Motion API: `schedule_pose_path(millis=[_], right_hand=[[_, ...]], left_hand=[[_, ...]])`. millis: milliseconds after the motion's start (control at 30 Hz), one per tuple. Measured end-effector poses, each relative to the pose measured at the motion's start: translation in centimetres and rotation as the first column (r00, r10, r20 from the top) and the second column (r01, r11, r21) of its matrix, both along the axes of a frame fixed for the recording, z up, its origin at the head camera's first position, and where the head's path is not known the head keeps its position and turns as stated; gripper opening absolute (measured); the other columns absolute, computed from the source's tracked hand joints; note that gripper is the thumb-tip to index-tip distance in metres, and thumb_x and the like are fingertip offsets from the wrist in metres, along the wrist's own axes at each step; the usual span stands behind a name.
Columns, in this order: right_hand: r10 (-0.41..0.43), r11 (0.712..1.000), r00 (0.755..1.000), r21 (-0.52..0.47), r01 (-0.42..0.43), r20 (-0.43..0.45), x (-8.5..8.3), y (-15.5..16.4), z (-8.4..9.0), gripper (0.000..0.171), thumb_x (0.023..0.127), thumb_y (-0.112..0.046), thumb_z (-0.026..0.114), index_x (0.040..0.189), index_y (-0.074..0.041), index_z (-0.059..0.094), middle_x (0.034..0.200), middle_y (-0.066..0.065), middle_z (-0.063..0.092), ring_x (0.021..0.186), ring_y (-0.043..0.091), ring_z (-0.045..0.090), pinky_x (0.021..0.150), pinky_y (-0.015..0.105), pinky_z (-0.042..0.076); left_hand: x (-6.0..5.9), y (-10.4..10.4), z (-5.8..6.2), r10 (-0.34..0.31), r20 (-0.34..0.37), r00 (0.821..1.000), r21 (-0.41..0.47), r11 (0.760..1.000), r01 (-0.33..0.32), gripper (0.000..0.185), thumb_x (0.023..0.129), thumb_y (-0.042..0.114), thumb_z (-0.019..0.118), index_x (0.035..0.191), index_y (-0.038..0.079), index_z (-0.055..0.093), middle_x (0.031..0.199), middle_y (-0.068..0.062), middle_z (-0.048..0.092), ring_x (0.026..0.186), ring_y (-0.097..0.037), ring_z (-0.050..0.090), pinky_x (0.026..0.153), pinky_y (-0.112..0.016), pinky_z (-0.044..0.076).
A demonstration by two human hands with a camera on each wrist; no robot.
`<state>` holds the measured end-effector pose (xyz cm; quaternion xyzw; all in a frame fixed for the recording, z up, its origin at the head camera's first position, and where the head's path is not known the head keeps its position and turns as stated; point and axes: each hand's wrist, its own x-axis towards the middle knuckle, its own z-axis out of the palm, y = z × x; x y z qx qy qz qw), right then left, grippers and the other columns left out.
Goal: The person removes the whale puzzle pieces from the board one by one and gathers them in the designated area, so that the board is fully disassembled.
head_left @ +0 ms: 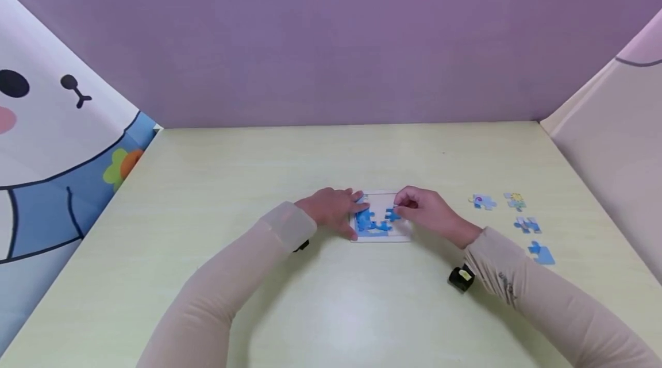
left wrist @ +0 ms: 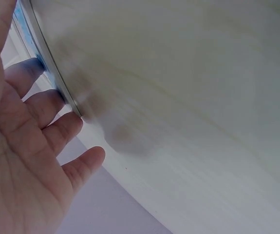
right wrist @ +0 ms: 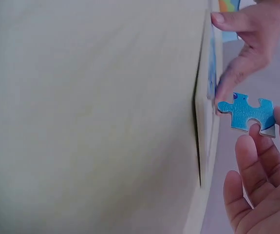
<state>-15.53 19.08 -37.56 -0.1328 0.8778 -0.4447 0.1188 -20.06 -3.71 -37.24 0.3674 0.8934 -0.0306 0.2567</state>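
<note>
My right hand (head_left: 429,211) pinches a blue jigsaw piece (right wrist: 246,113) by one edge over the puzzle tray (head_left: 383,239), probably so its knob is left uncovered, while my left hand (head_left: 331,210), spread wide, rests on the tray's left side, presumably steadying it on the tabletop (head_left: 346,310).

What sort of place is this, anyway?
Possibly a small screened-off tabletop booth: a pale table, a plain purple backdrop rising behind it, and a cartoon-printed panel at the picture's left.
</note>
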Motion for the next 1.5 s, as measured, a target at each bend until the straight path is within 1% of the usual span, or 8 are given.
schedule_pose_path(millis=[167, 433, 633, 900, 1067, 1167, 1333, 1500], right_hand=[[-0.02, 1.0, 0.999, 0.004, 0.02, -0.035, 0.0, 1.1, 0.1, 0.006, 0.092, -0.004, 0.062, 0.096, 0.002, 0.063, 0.085, 0.005, 0.062, 0.078, 0.017, 0.053, 0.067, 0.023, 0.046], [-0.075, 0.997, 0.997, 0.024, 0.076, -0.029, 0.4, 3.3, 0.5, 0.009, 0.094, -0.007, 0.062, 0.099, 0.001, 0.062, 0.086, 0.007, 0.062, 0.077, 0.017, 0.053, 0.065, 0.023, 0.046], [-0.088, 0.994, 0.995, 0.06, 0.091, -0.055, 0.8, 5.1, 0.6, 0.012, 0.095, -0.01, 0.062, 0.1, 0.001, 0.062, 0.087, 0.006, 0.061, 0.075, 0.014, 0.051, 0.063, 0.023, 0.045], [-0.105, 0.991, 0.992, 0.081, 0.111, -0.075, 1.3, 7.6, 0.5, 0.012, 0.096, -0.012, 0.061, 0.1, 0.0, 0.062, 0.086, 0.006, 0.061, 0.074, 0.01, 0.052, 0.064, 0.023, 0.046], [-0.145, 0.985, 0.982, 0.08, 0.155, -0.119, 1.5, 9.0, 0.6, 0.012, 0.095, -0.01, 0.061, 0.098, 0.001, 0.062, 0.085, 0.002, 0.062, 0.072, 0.006, 0.052, 0.064, 0.021, 0.046], [-0.171, 0.978, 0.975, 0.093, 0.185, -0.141, 1.6, 9.9, 0.6, 0.012, 0.095, -0.01, 0.062, 0.097, 0.001, 0.063, 0.083, -0.003, 0.062, 0.072, 0.003, 0.052, 0.064, 0.02, 0.046], [-0.238, 0.965, 0.967, 0.091, 0.246, -0.095, 2.2, 11.6, 0.8, 0.018, 0.096, -0.014, 0.061, 0.103, 0.003, 0.061, 0.082, -0.014, 0.061, 0.074, 0.001, 0.052, 0.064, 0.02, 0.046], [-0.255, 0.959, 0.965, 0.108, 0.26, -0.059, 2.8, 13.1, 1.1, 0.024, 0.098, -0.02, 0.059, 0.107, 0.002, 0.06, 0.085, -0.017, 0.062, 0.076, 0.002, 0.053, 0.066, 0.021, 0.047]], left_hand=[[0.0, -0.1, -0.1, -0.005, 0.007, 1.0, 0.005, 1.0, 0.005, 0.08, 0.087, 0.051, 0.067, 0.153, 0.029, 0.029, 0.161, 0.0, 0.02, 0.148, -0.024, 0.019, 0.115, -0.048, 0.027], [0.0, -0.2, -0.1, -0.008, -0.002, 1.0, 0.011, 1.0, 0.008, 0.08, 0.087, 0.05, 0.068, 0.153, 0.028, 0.029, 0.161, 0.0, 0.02, 0.148, -0.023, 0.018, 0.115, -0.047, 0.027], [-0.1, -0.1, -0.1, -0.013, -0.006, 1.0, 0.008, 1.0, 0.013, 0.08, 0.087, 0.05, 0.068, 0.153, 0.028, 0.029, 0.161, -0.001, 0.02, 0.148, -0.024, 0.019, 0.114, -0.047, 0.028], [0.0, -0.1, -0.1, -0.02, -0.044, 0.999, -0.027, 0.999, 0.018, 0.08, 0.086, 0.054, 0.067, 0.153, 0.031, 0.029, 0.161, 0.001, 0.021, 0.148, -0.022, 0.022, 0.111, -0.047, 0.032], [-0.1, -0.1, -0.1, -0.017, -0.05, 0.999, -0.043, 0.999, 0.015, 0.081, 0.086, 0.055, 0.066, 0.153, 0.032, 0.028, 0.161, 0.002, 0.02, 0.148, -0.022, 0.022, 0.11, -0.047, 0.033], [-0.2, -0.1, -0.2, -0.018, -0.05, 0.999, -0.037, 0.999, 0.017, 0.08, 0.086, 0.054, 0.066, 0.153, 0.031, 0.028, 0.161, 0.001, 0.02, 0.148, -0.022, 0.021, 0.11, -0.048, 0.033], [-0.3, -0.1, -0.3, -0.025, -0.047, 0.999, -0.022, 0.999, 0.024, 0.08, 0.087, 0.054, 0.066, 0.153, 0.031, 0.028, 0.161, 0.001, 0.02, 0.148, -0.023, 0.02, 0.112, -0.049, 0.03], [-0.1, 0.2, -0.4, -0.042, -0.066, 0.997, -0.027, 0.999, 0.04, 0.08, 0.087, 0.055, 0.065, 0.154, 0.03, 0.028, 0.161, 0.001, 0.021, 0.148, -0.022, 0.022, 0.11, -0.048, 0.033]])
